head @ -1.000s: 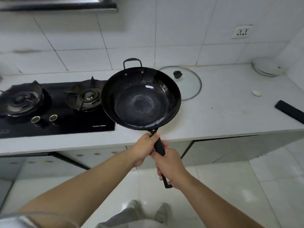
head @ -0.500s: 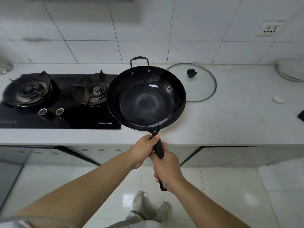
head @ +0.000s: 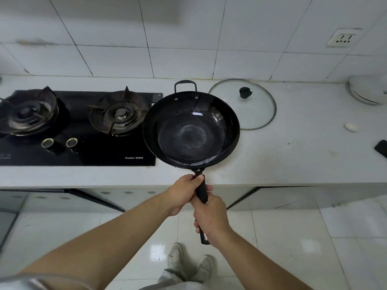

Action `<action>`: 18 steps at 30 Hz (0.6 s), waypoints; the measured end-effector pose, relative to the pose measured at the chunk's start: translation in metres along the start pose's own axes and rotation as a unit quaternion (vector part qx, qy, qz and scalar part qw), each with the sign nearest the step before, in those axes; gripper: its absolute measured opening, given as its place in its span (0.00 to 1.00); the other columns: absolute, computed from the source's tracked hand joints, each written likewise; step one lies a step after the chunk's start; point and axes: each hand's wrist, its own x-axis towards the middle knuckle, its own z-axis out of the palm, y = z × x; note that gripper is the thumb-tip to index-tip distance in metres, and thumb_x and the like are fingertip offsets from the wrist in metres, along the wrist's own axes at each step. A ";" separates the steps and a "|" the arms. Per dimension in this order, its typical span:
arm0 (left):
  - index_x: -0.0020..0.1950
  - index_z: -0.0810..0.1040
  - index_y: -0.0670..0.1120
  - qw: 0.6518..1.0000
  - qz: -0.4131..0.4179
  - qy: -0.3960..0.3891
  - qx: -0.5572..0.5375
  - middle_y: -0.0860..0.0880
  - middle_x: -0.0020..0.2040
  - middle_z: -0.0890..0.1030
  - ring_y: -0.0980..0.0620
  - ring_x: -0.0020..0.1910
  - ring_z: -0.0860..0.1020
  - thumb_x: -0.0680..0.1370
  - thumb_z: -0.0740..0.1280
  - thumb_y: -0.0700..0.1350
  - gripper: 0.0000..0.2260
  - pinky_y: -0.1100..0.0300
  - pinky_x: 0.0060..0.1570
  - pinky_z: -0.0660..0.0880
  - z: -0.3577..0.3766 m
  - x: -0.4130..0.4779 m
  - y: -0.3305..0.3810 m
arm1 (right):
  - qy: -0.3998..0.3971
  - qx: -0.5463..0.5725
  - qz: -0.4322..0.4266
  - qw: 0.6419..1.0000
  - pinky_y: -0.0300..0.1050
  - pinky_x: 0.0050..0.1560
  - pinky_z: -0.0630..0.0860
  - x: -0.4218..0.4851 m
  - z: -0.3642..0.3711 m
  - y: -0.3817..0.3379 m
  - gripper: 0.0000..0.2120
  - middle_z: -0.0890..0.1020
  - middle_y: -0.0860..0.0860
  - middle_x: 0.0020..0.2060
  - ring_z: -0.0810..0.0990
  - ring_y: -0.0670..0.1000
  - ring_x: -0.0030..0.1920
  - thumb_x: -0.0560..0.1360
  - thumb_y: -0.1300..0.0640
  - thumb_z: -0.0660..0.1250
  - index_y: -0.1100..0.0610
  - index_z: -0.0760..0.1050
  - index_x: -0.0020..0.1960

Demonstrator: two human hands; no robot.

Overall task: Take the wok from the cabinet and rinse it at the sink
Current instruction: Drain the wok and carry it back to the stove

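Observation:
The black wok (head: 191, 130) hangs level above the white counter (head: 293, 153), its bowl overlapping the right edge of the gas stove (head: 79, 126). Its inside looks wet and shiny, with a small loop handle at the far side. Both hands grip its long black handle: my left hand (head: 184, 191) holds it close to the bowl, and my right hand (head: 211, 218) holds it farther back near the handle's end. No sink shows in this view.
A glass lid (head: 251, 109) with a black knob lies on the counter right behind the wok. A white appliance (head: 368, 88) sits at the far right, with a small white object (head: 350, 127) and a dark object (head: 382, 147) nearby. Cabinet fronts (head: 129, 197) run below the counter.
The view has swung left, so the stove now fills more of the frame and the counter's right end slides out. The wok stays held the same way in both hands.

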 end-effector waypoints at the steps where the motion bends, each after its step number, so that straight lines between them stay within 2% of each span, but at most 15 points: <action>1: 0.62 0.74 0.39 1.000 -0.002 -0.002 0.003 0.46 0.54 0.88 0.42 0.58 0.85 0.87 0.59 0.50 0.15 0.47 0.67 0.77 -0.002 0.001 -0.001 | 0.001 0.001 0.003 1.000 0.44 0.24 0.73 0.000 0.002 0.000 0.17 0.73 0.53 0.26 0.73 0.53 0.23 0.79 0.45 0.68 0.61 0.77 0.48; 9: 0.64 0.75 0.41 1.000 -0.016 -0.009 0.015 0.47 0.54 0.88 0.45 0.57 0.85 0.87 0.59 0.50 0.15 0.47 0.67 0.77 -0.009 0.003 -0.007 | 0.003 0.005 0.014 1.000 0.44 0.25 0.73 0.001 0.010 0.005 0.15 0.73 0.52 0.26 0.73 0.53 0.23 0.80 0.46 0.68 0.58 0.78 0.44; 18: 0.64 0.75 0.41 1.000 -0.019 -0.004 0.009 0.47 0.54 0.88 0.45 0.57 0.85 0.87 0.59 0.50 0.14 0.50 0.65 0.78 -0.013 0.007 -0.012 | 0.010 0.011 0.030 0.999 0.45 0.26 0.74 0.008 0.017 0.010 0.14 0.74 0.53 0.27 0.73 0.53 0.24 0.80 0.47 0.67 0.58 0.78 0.46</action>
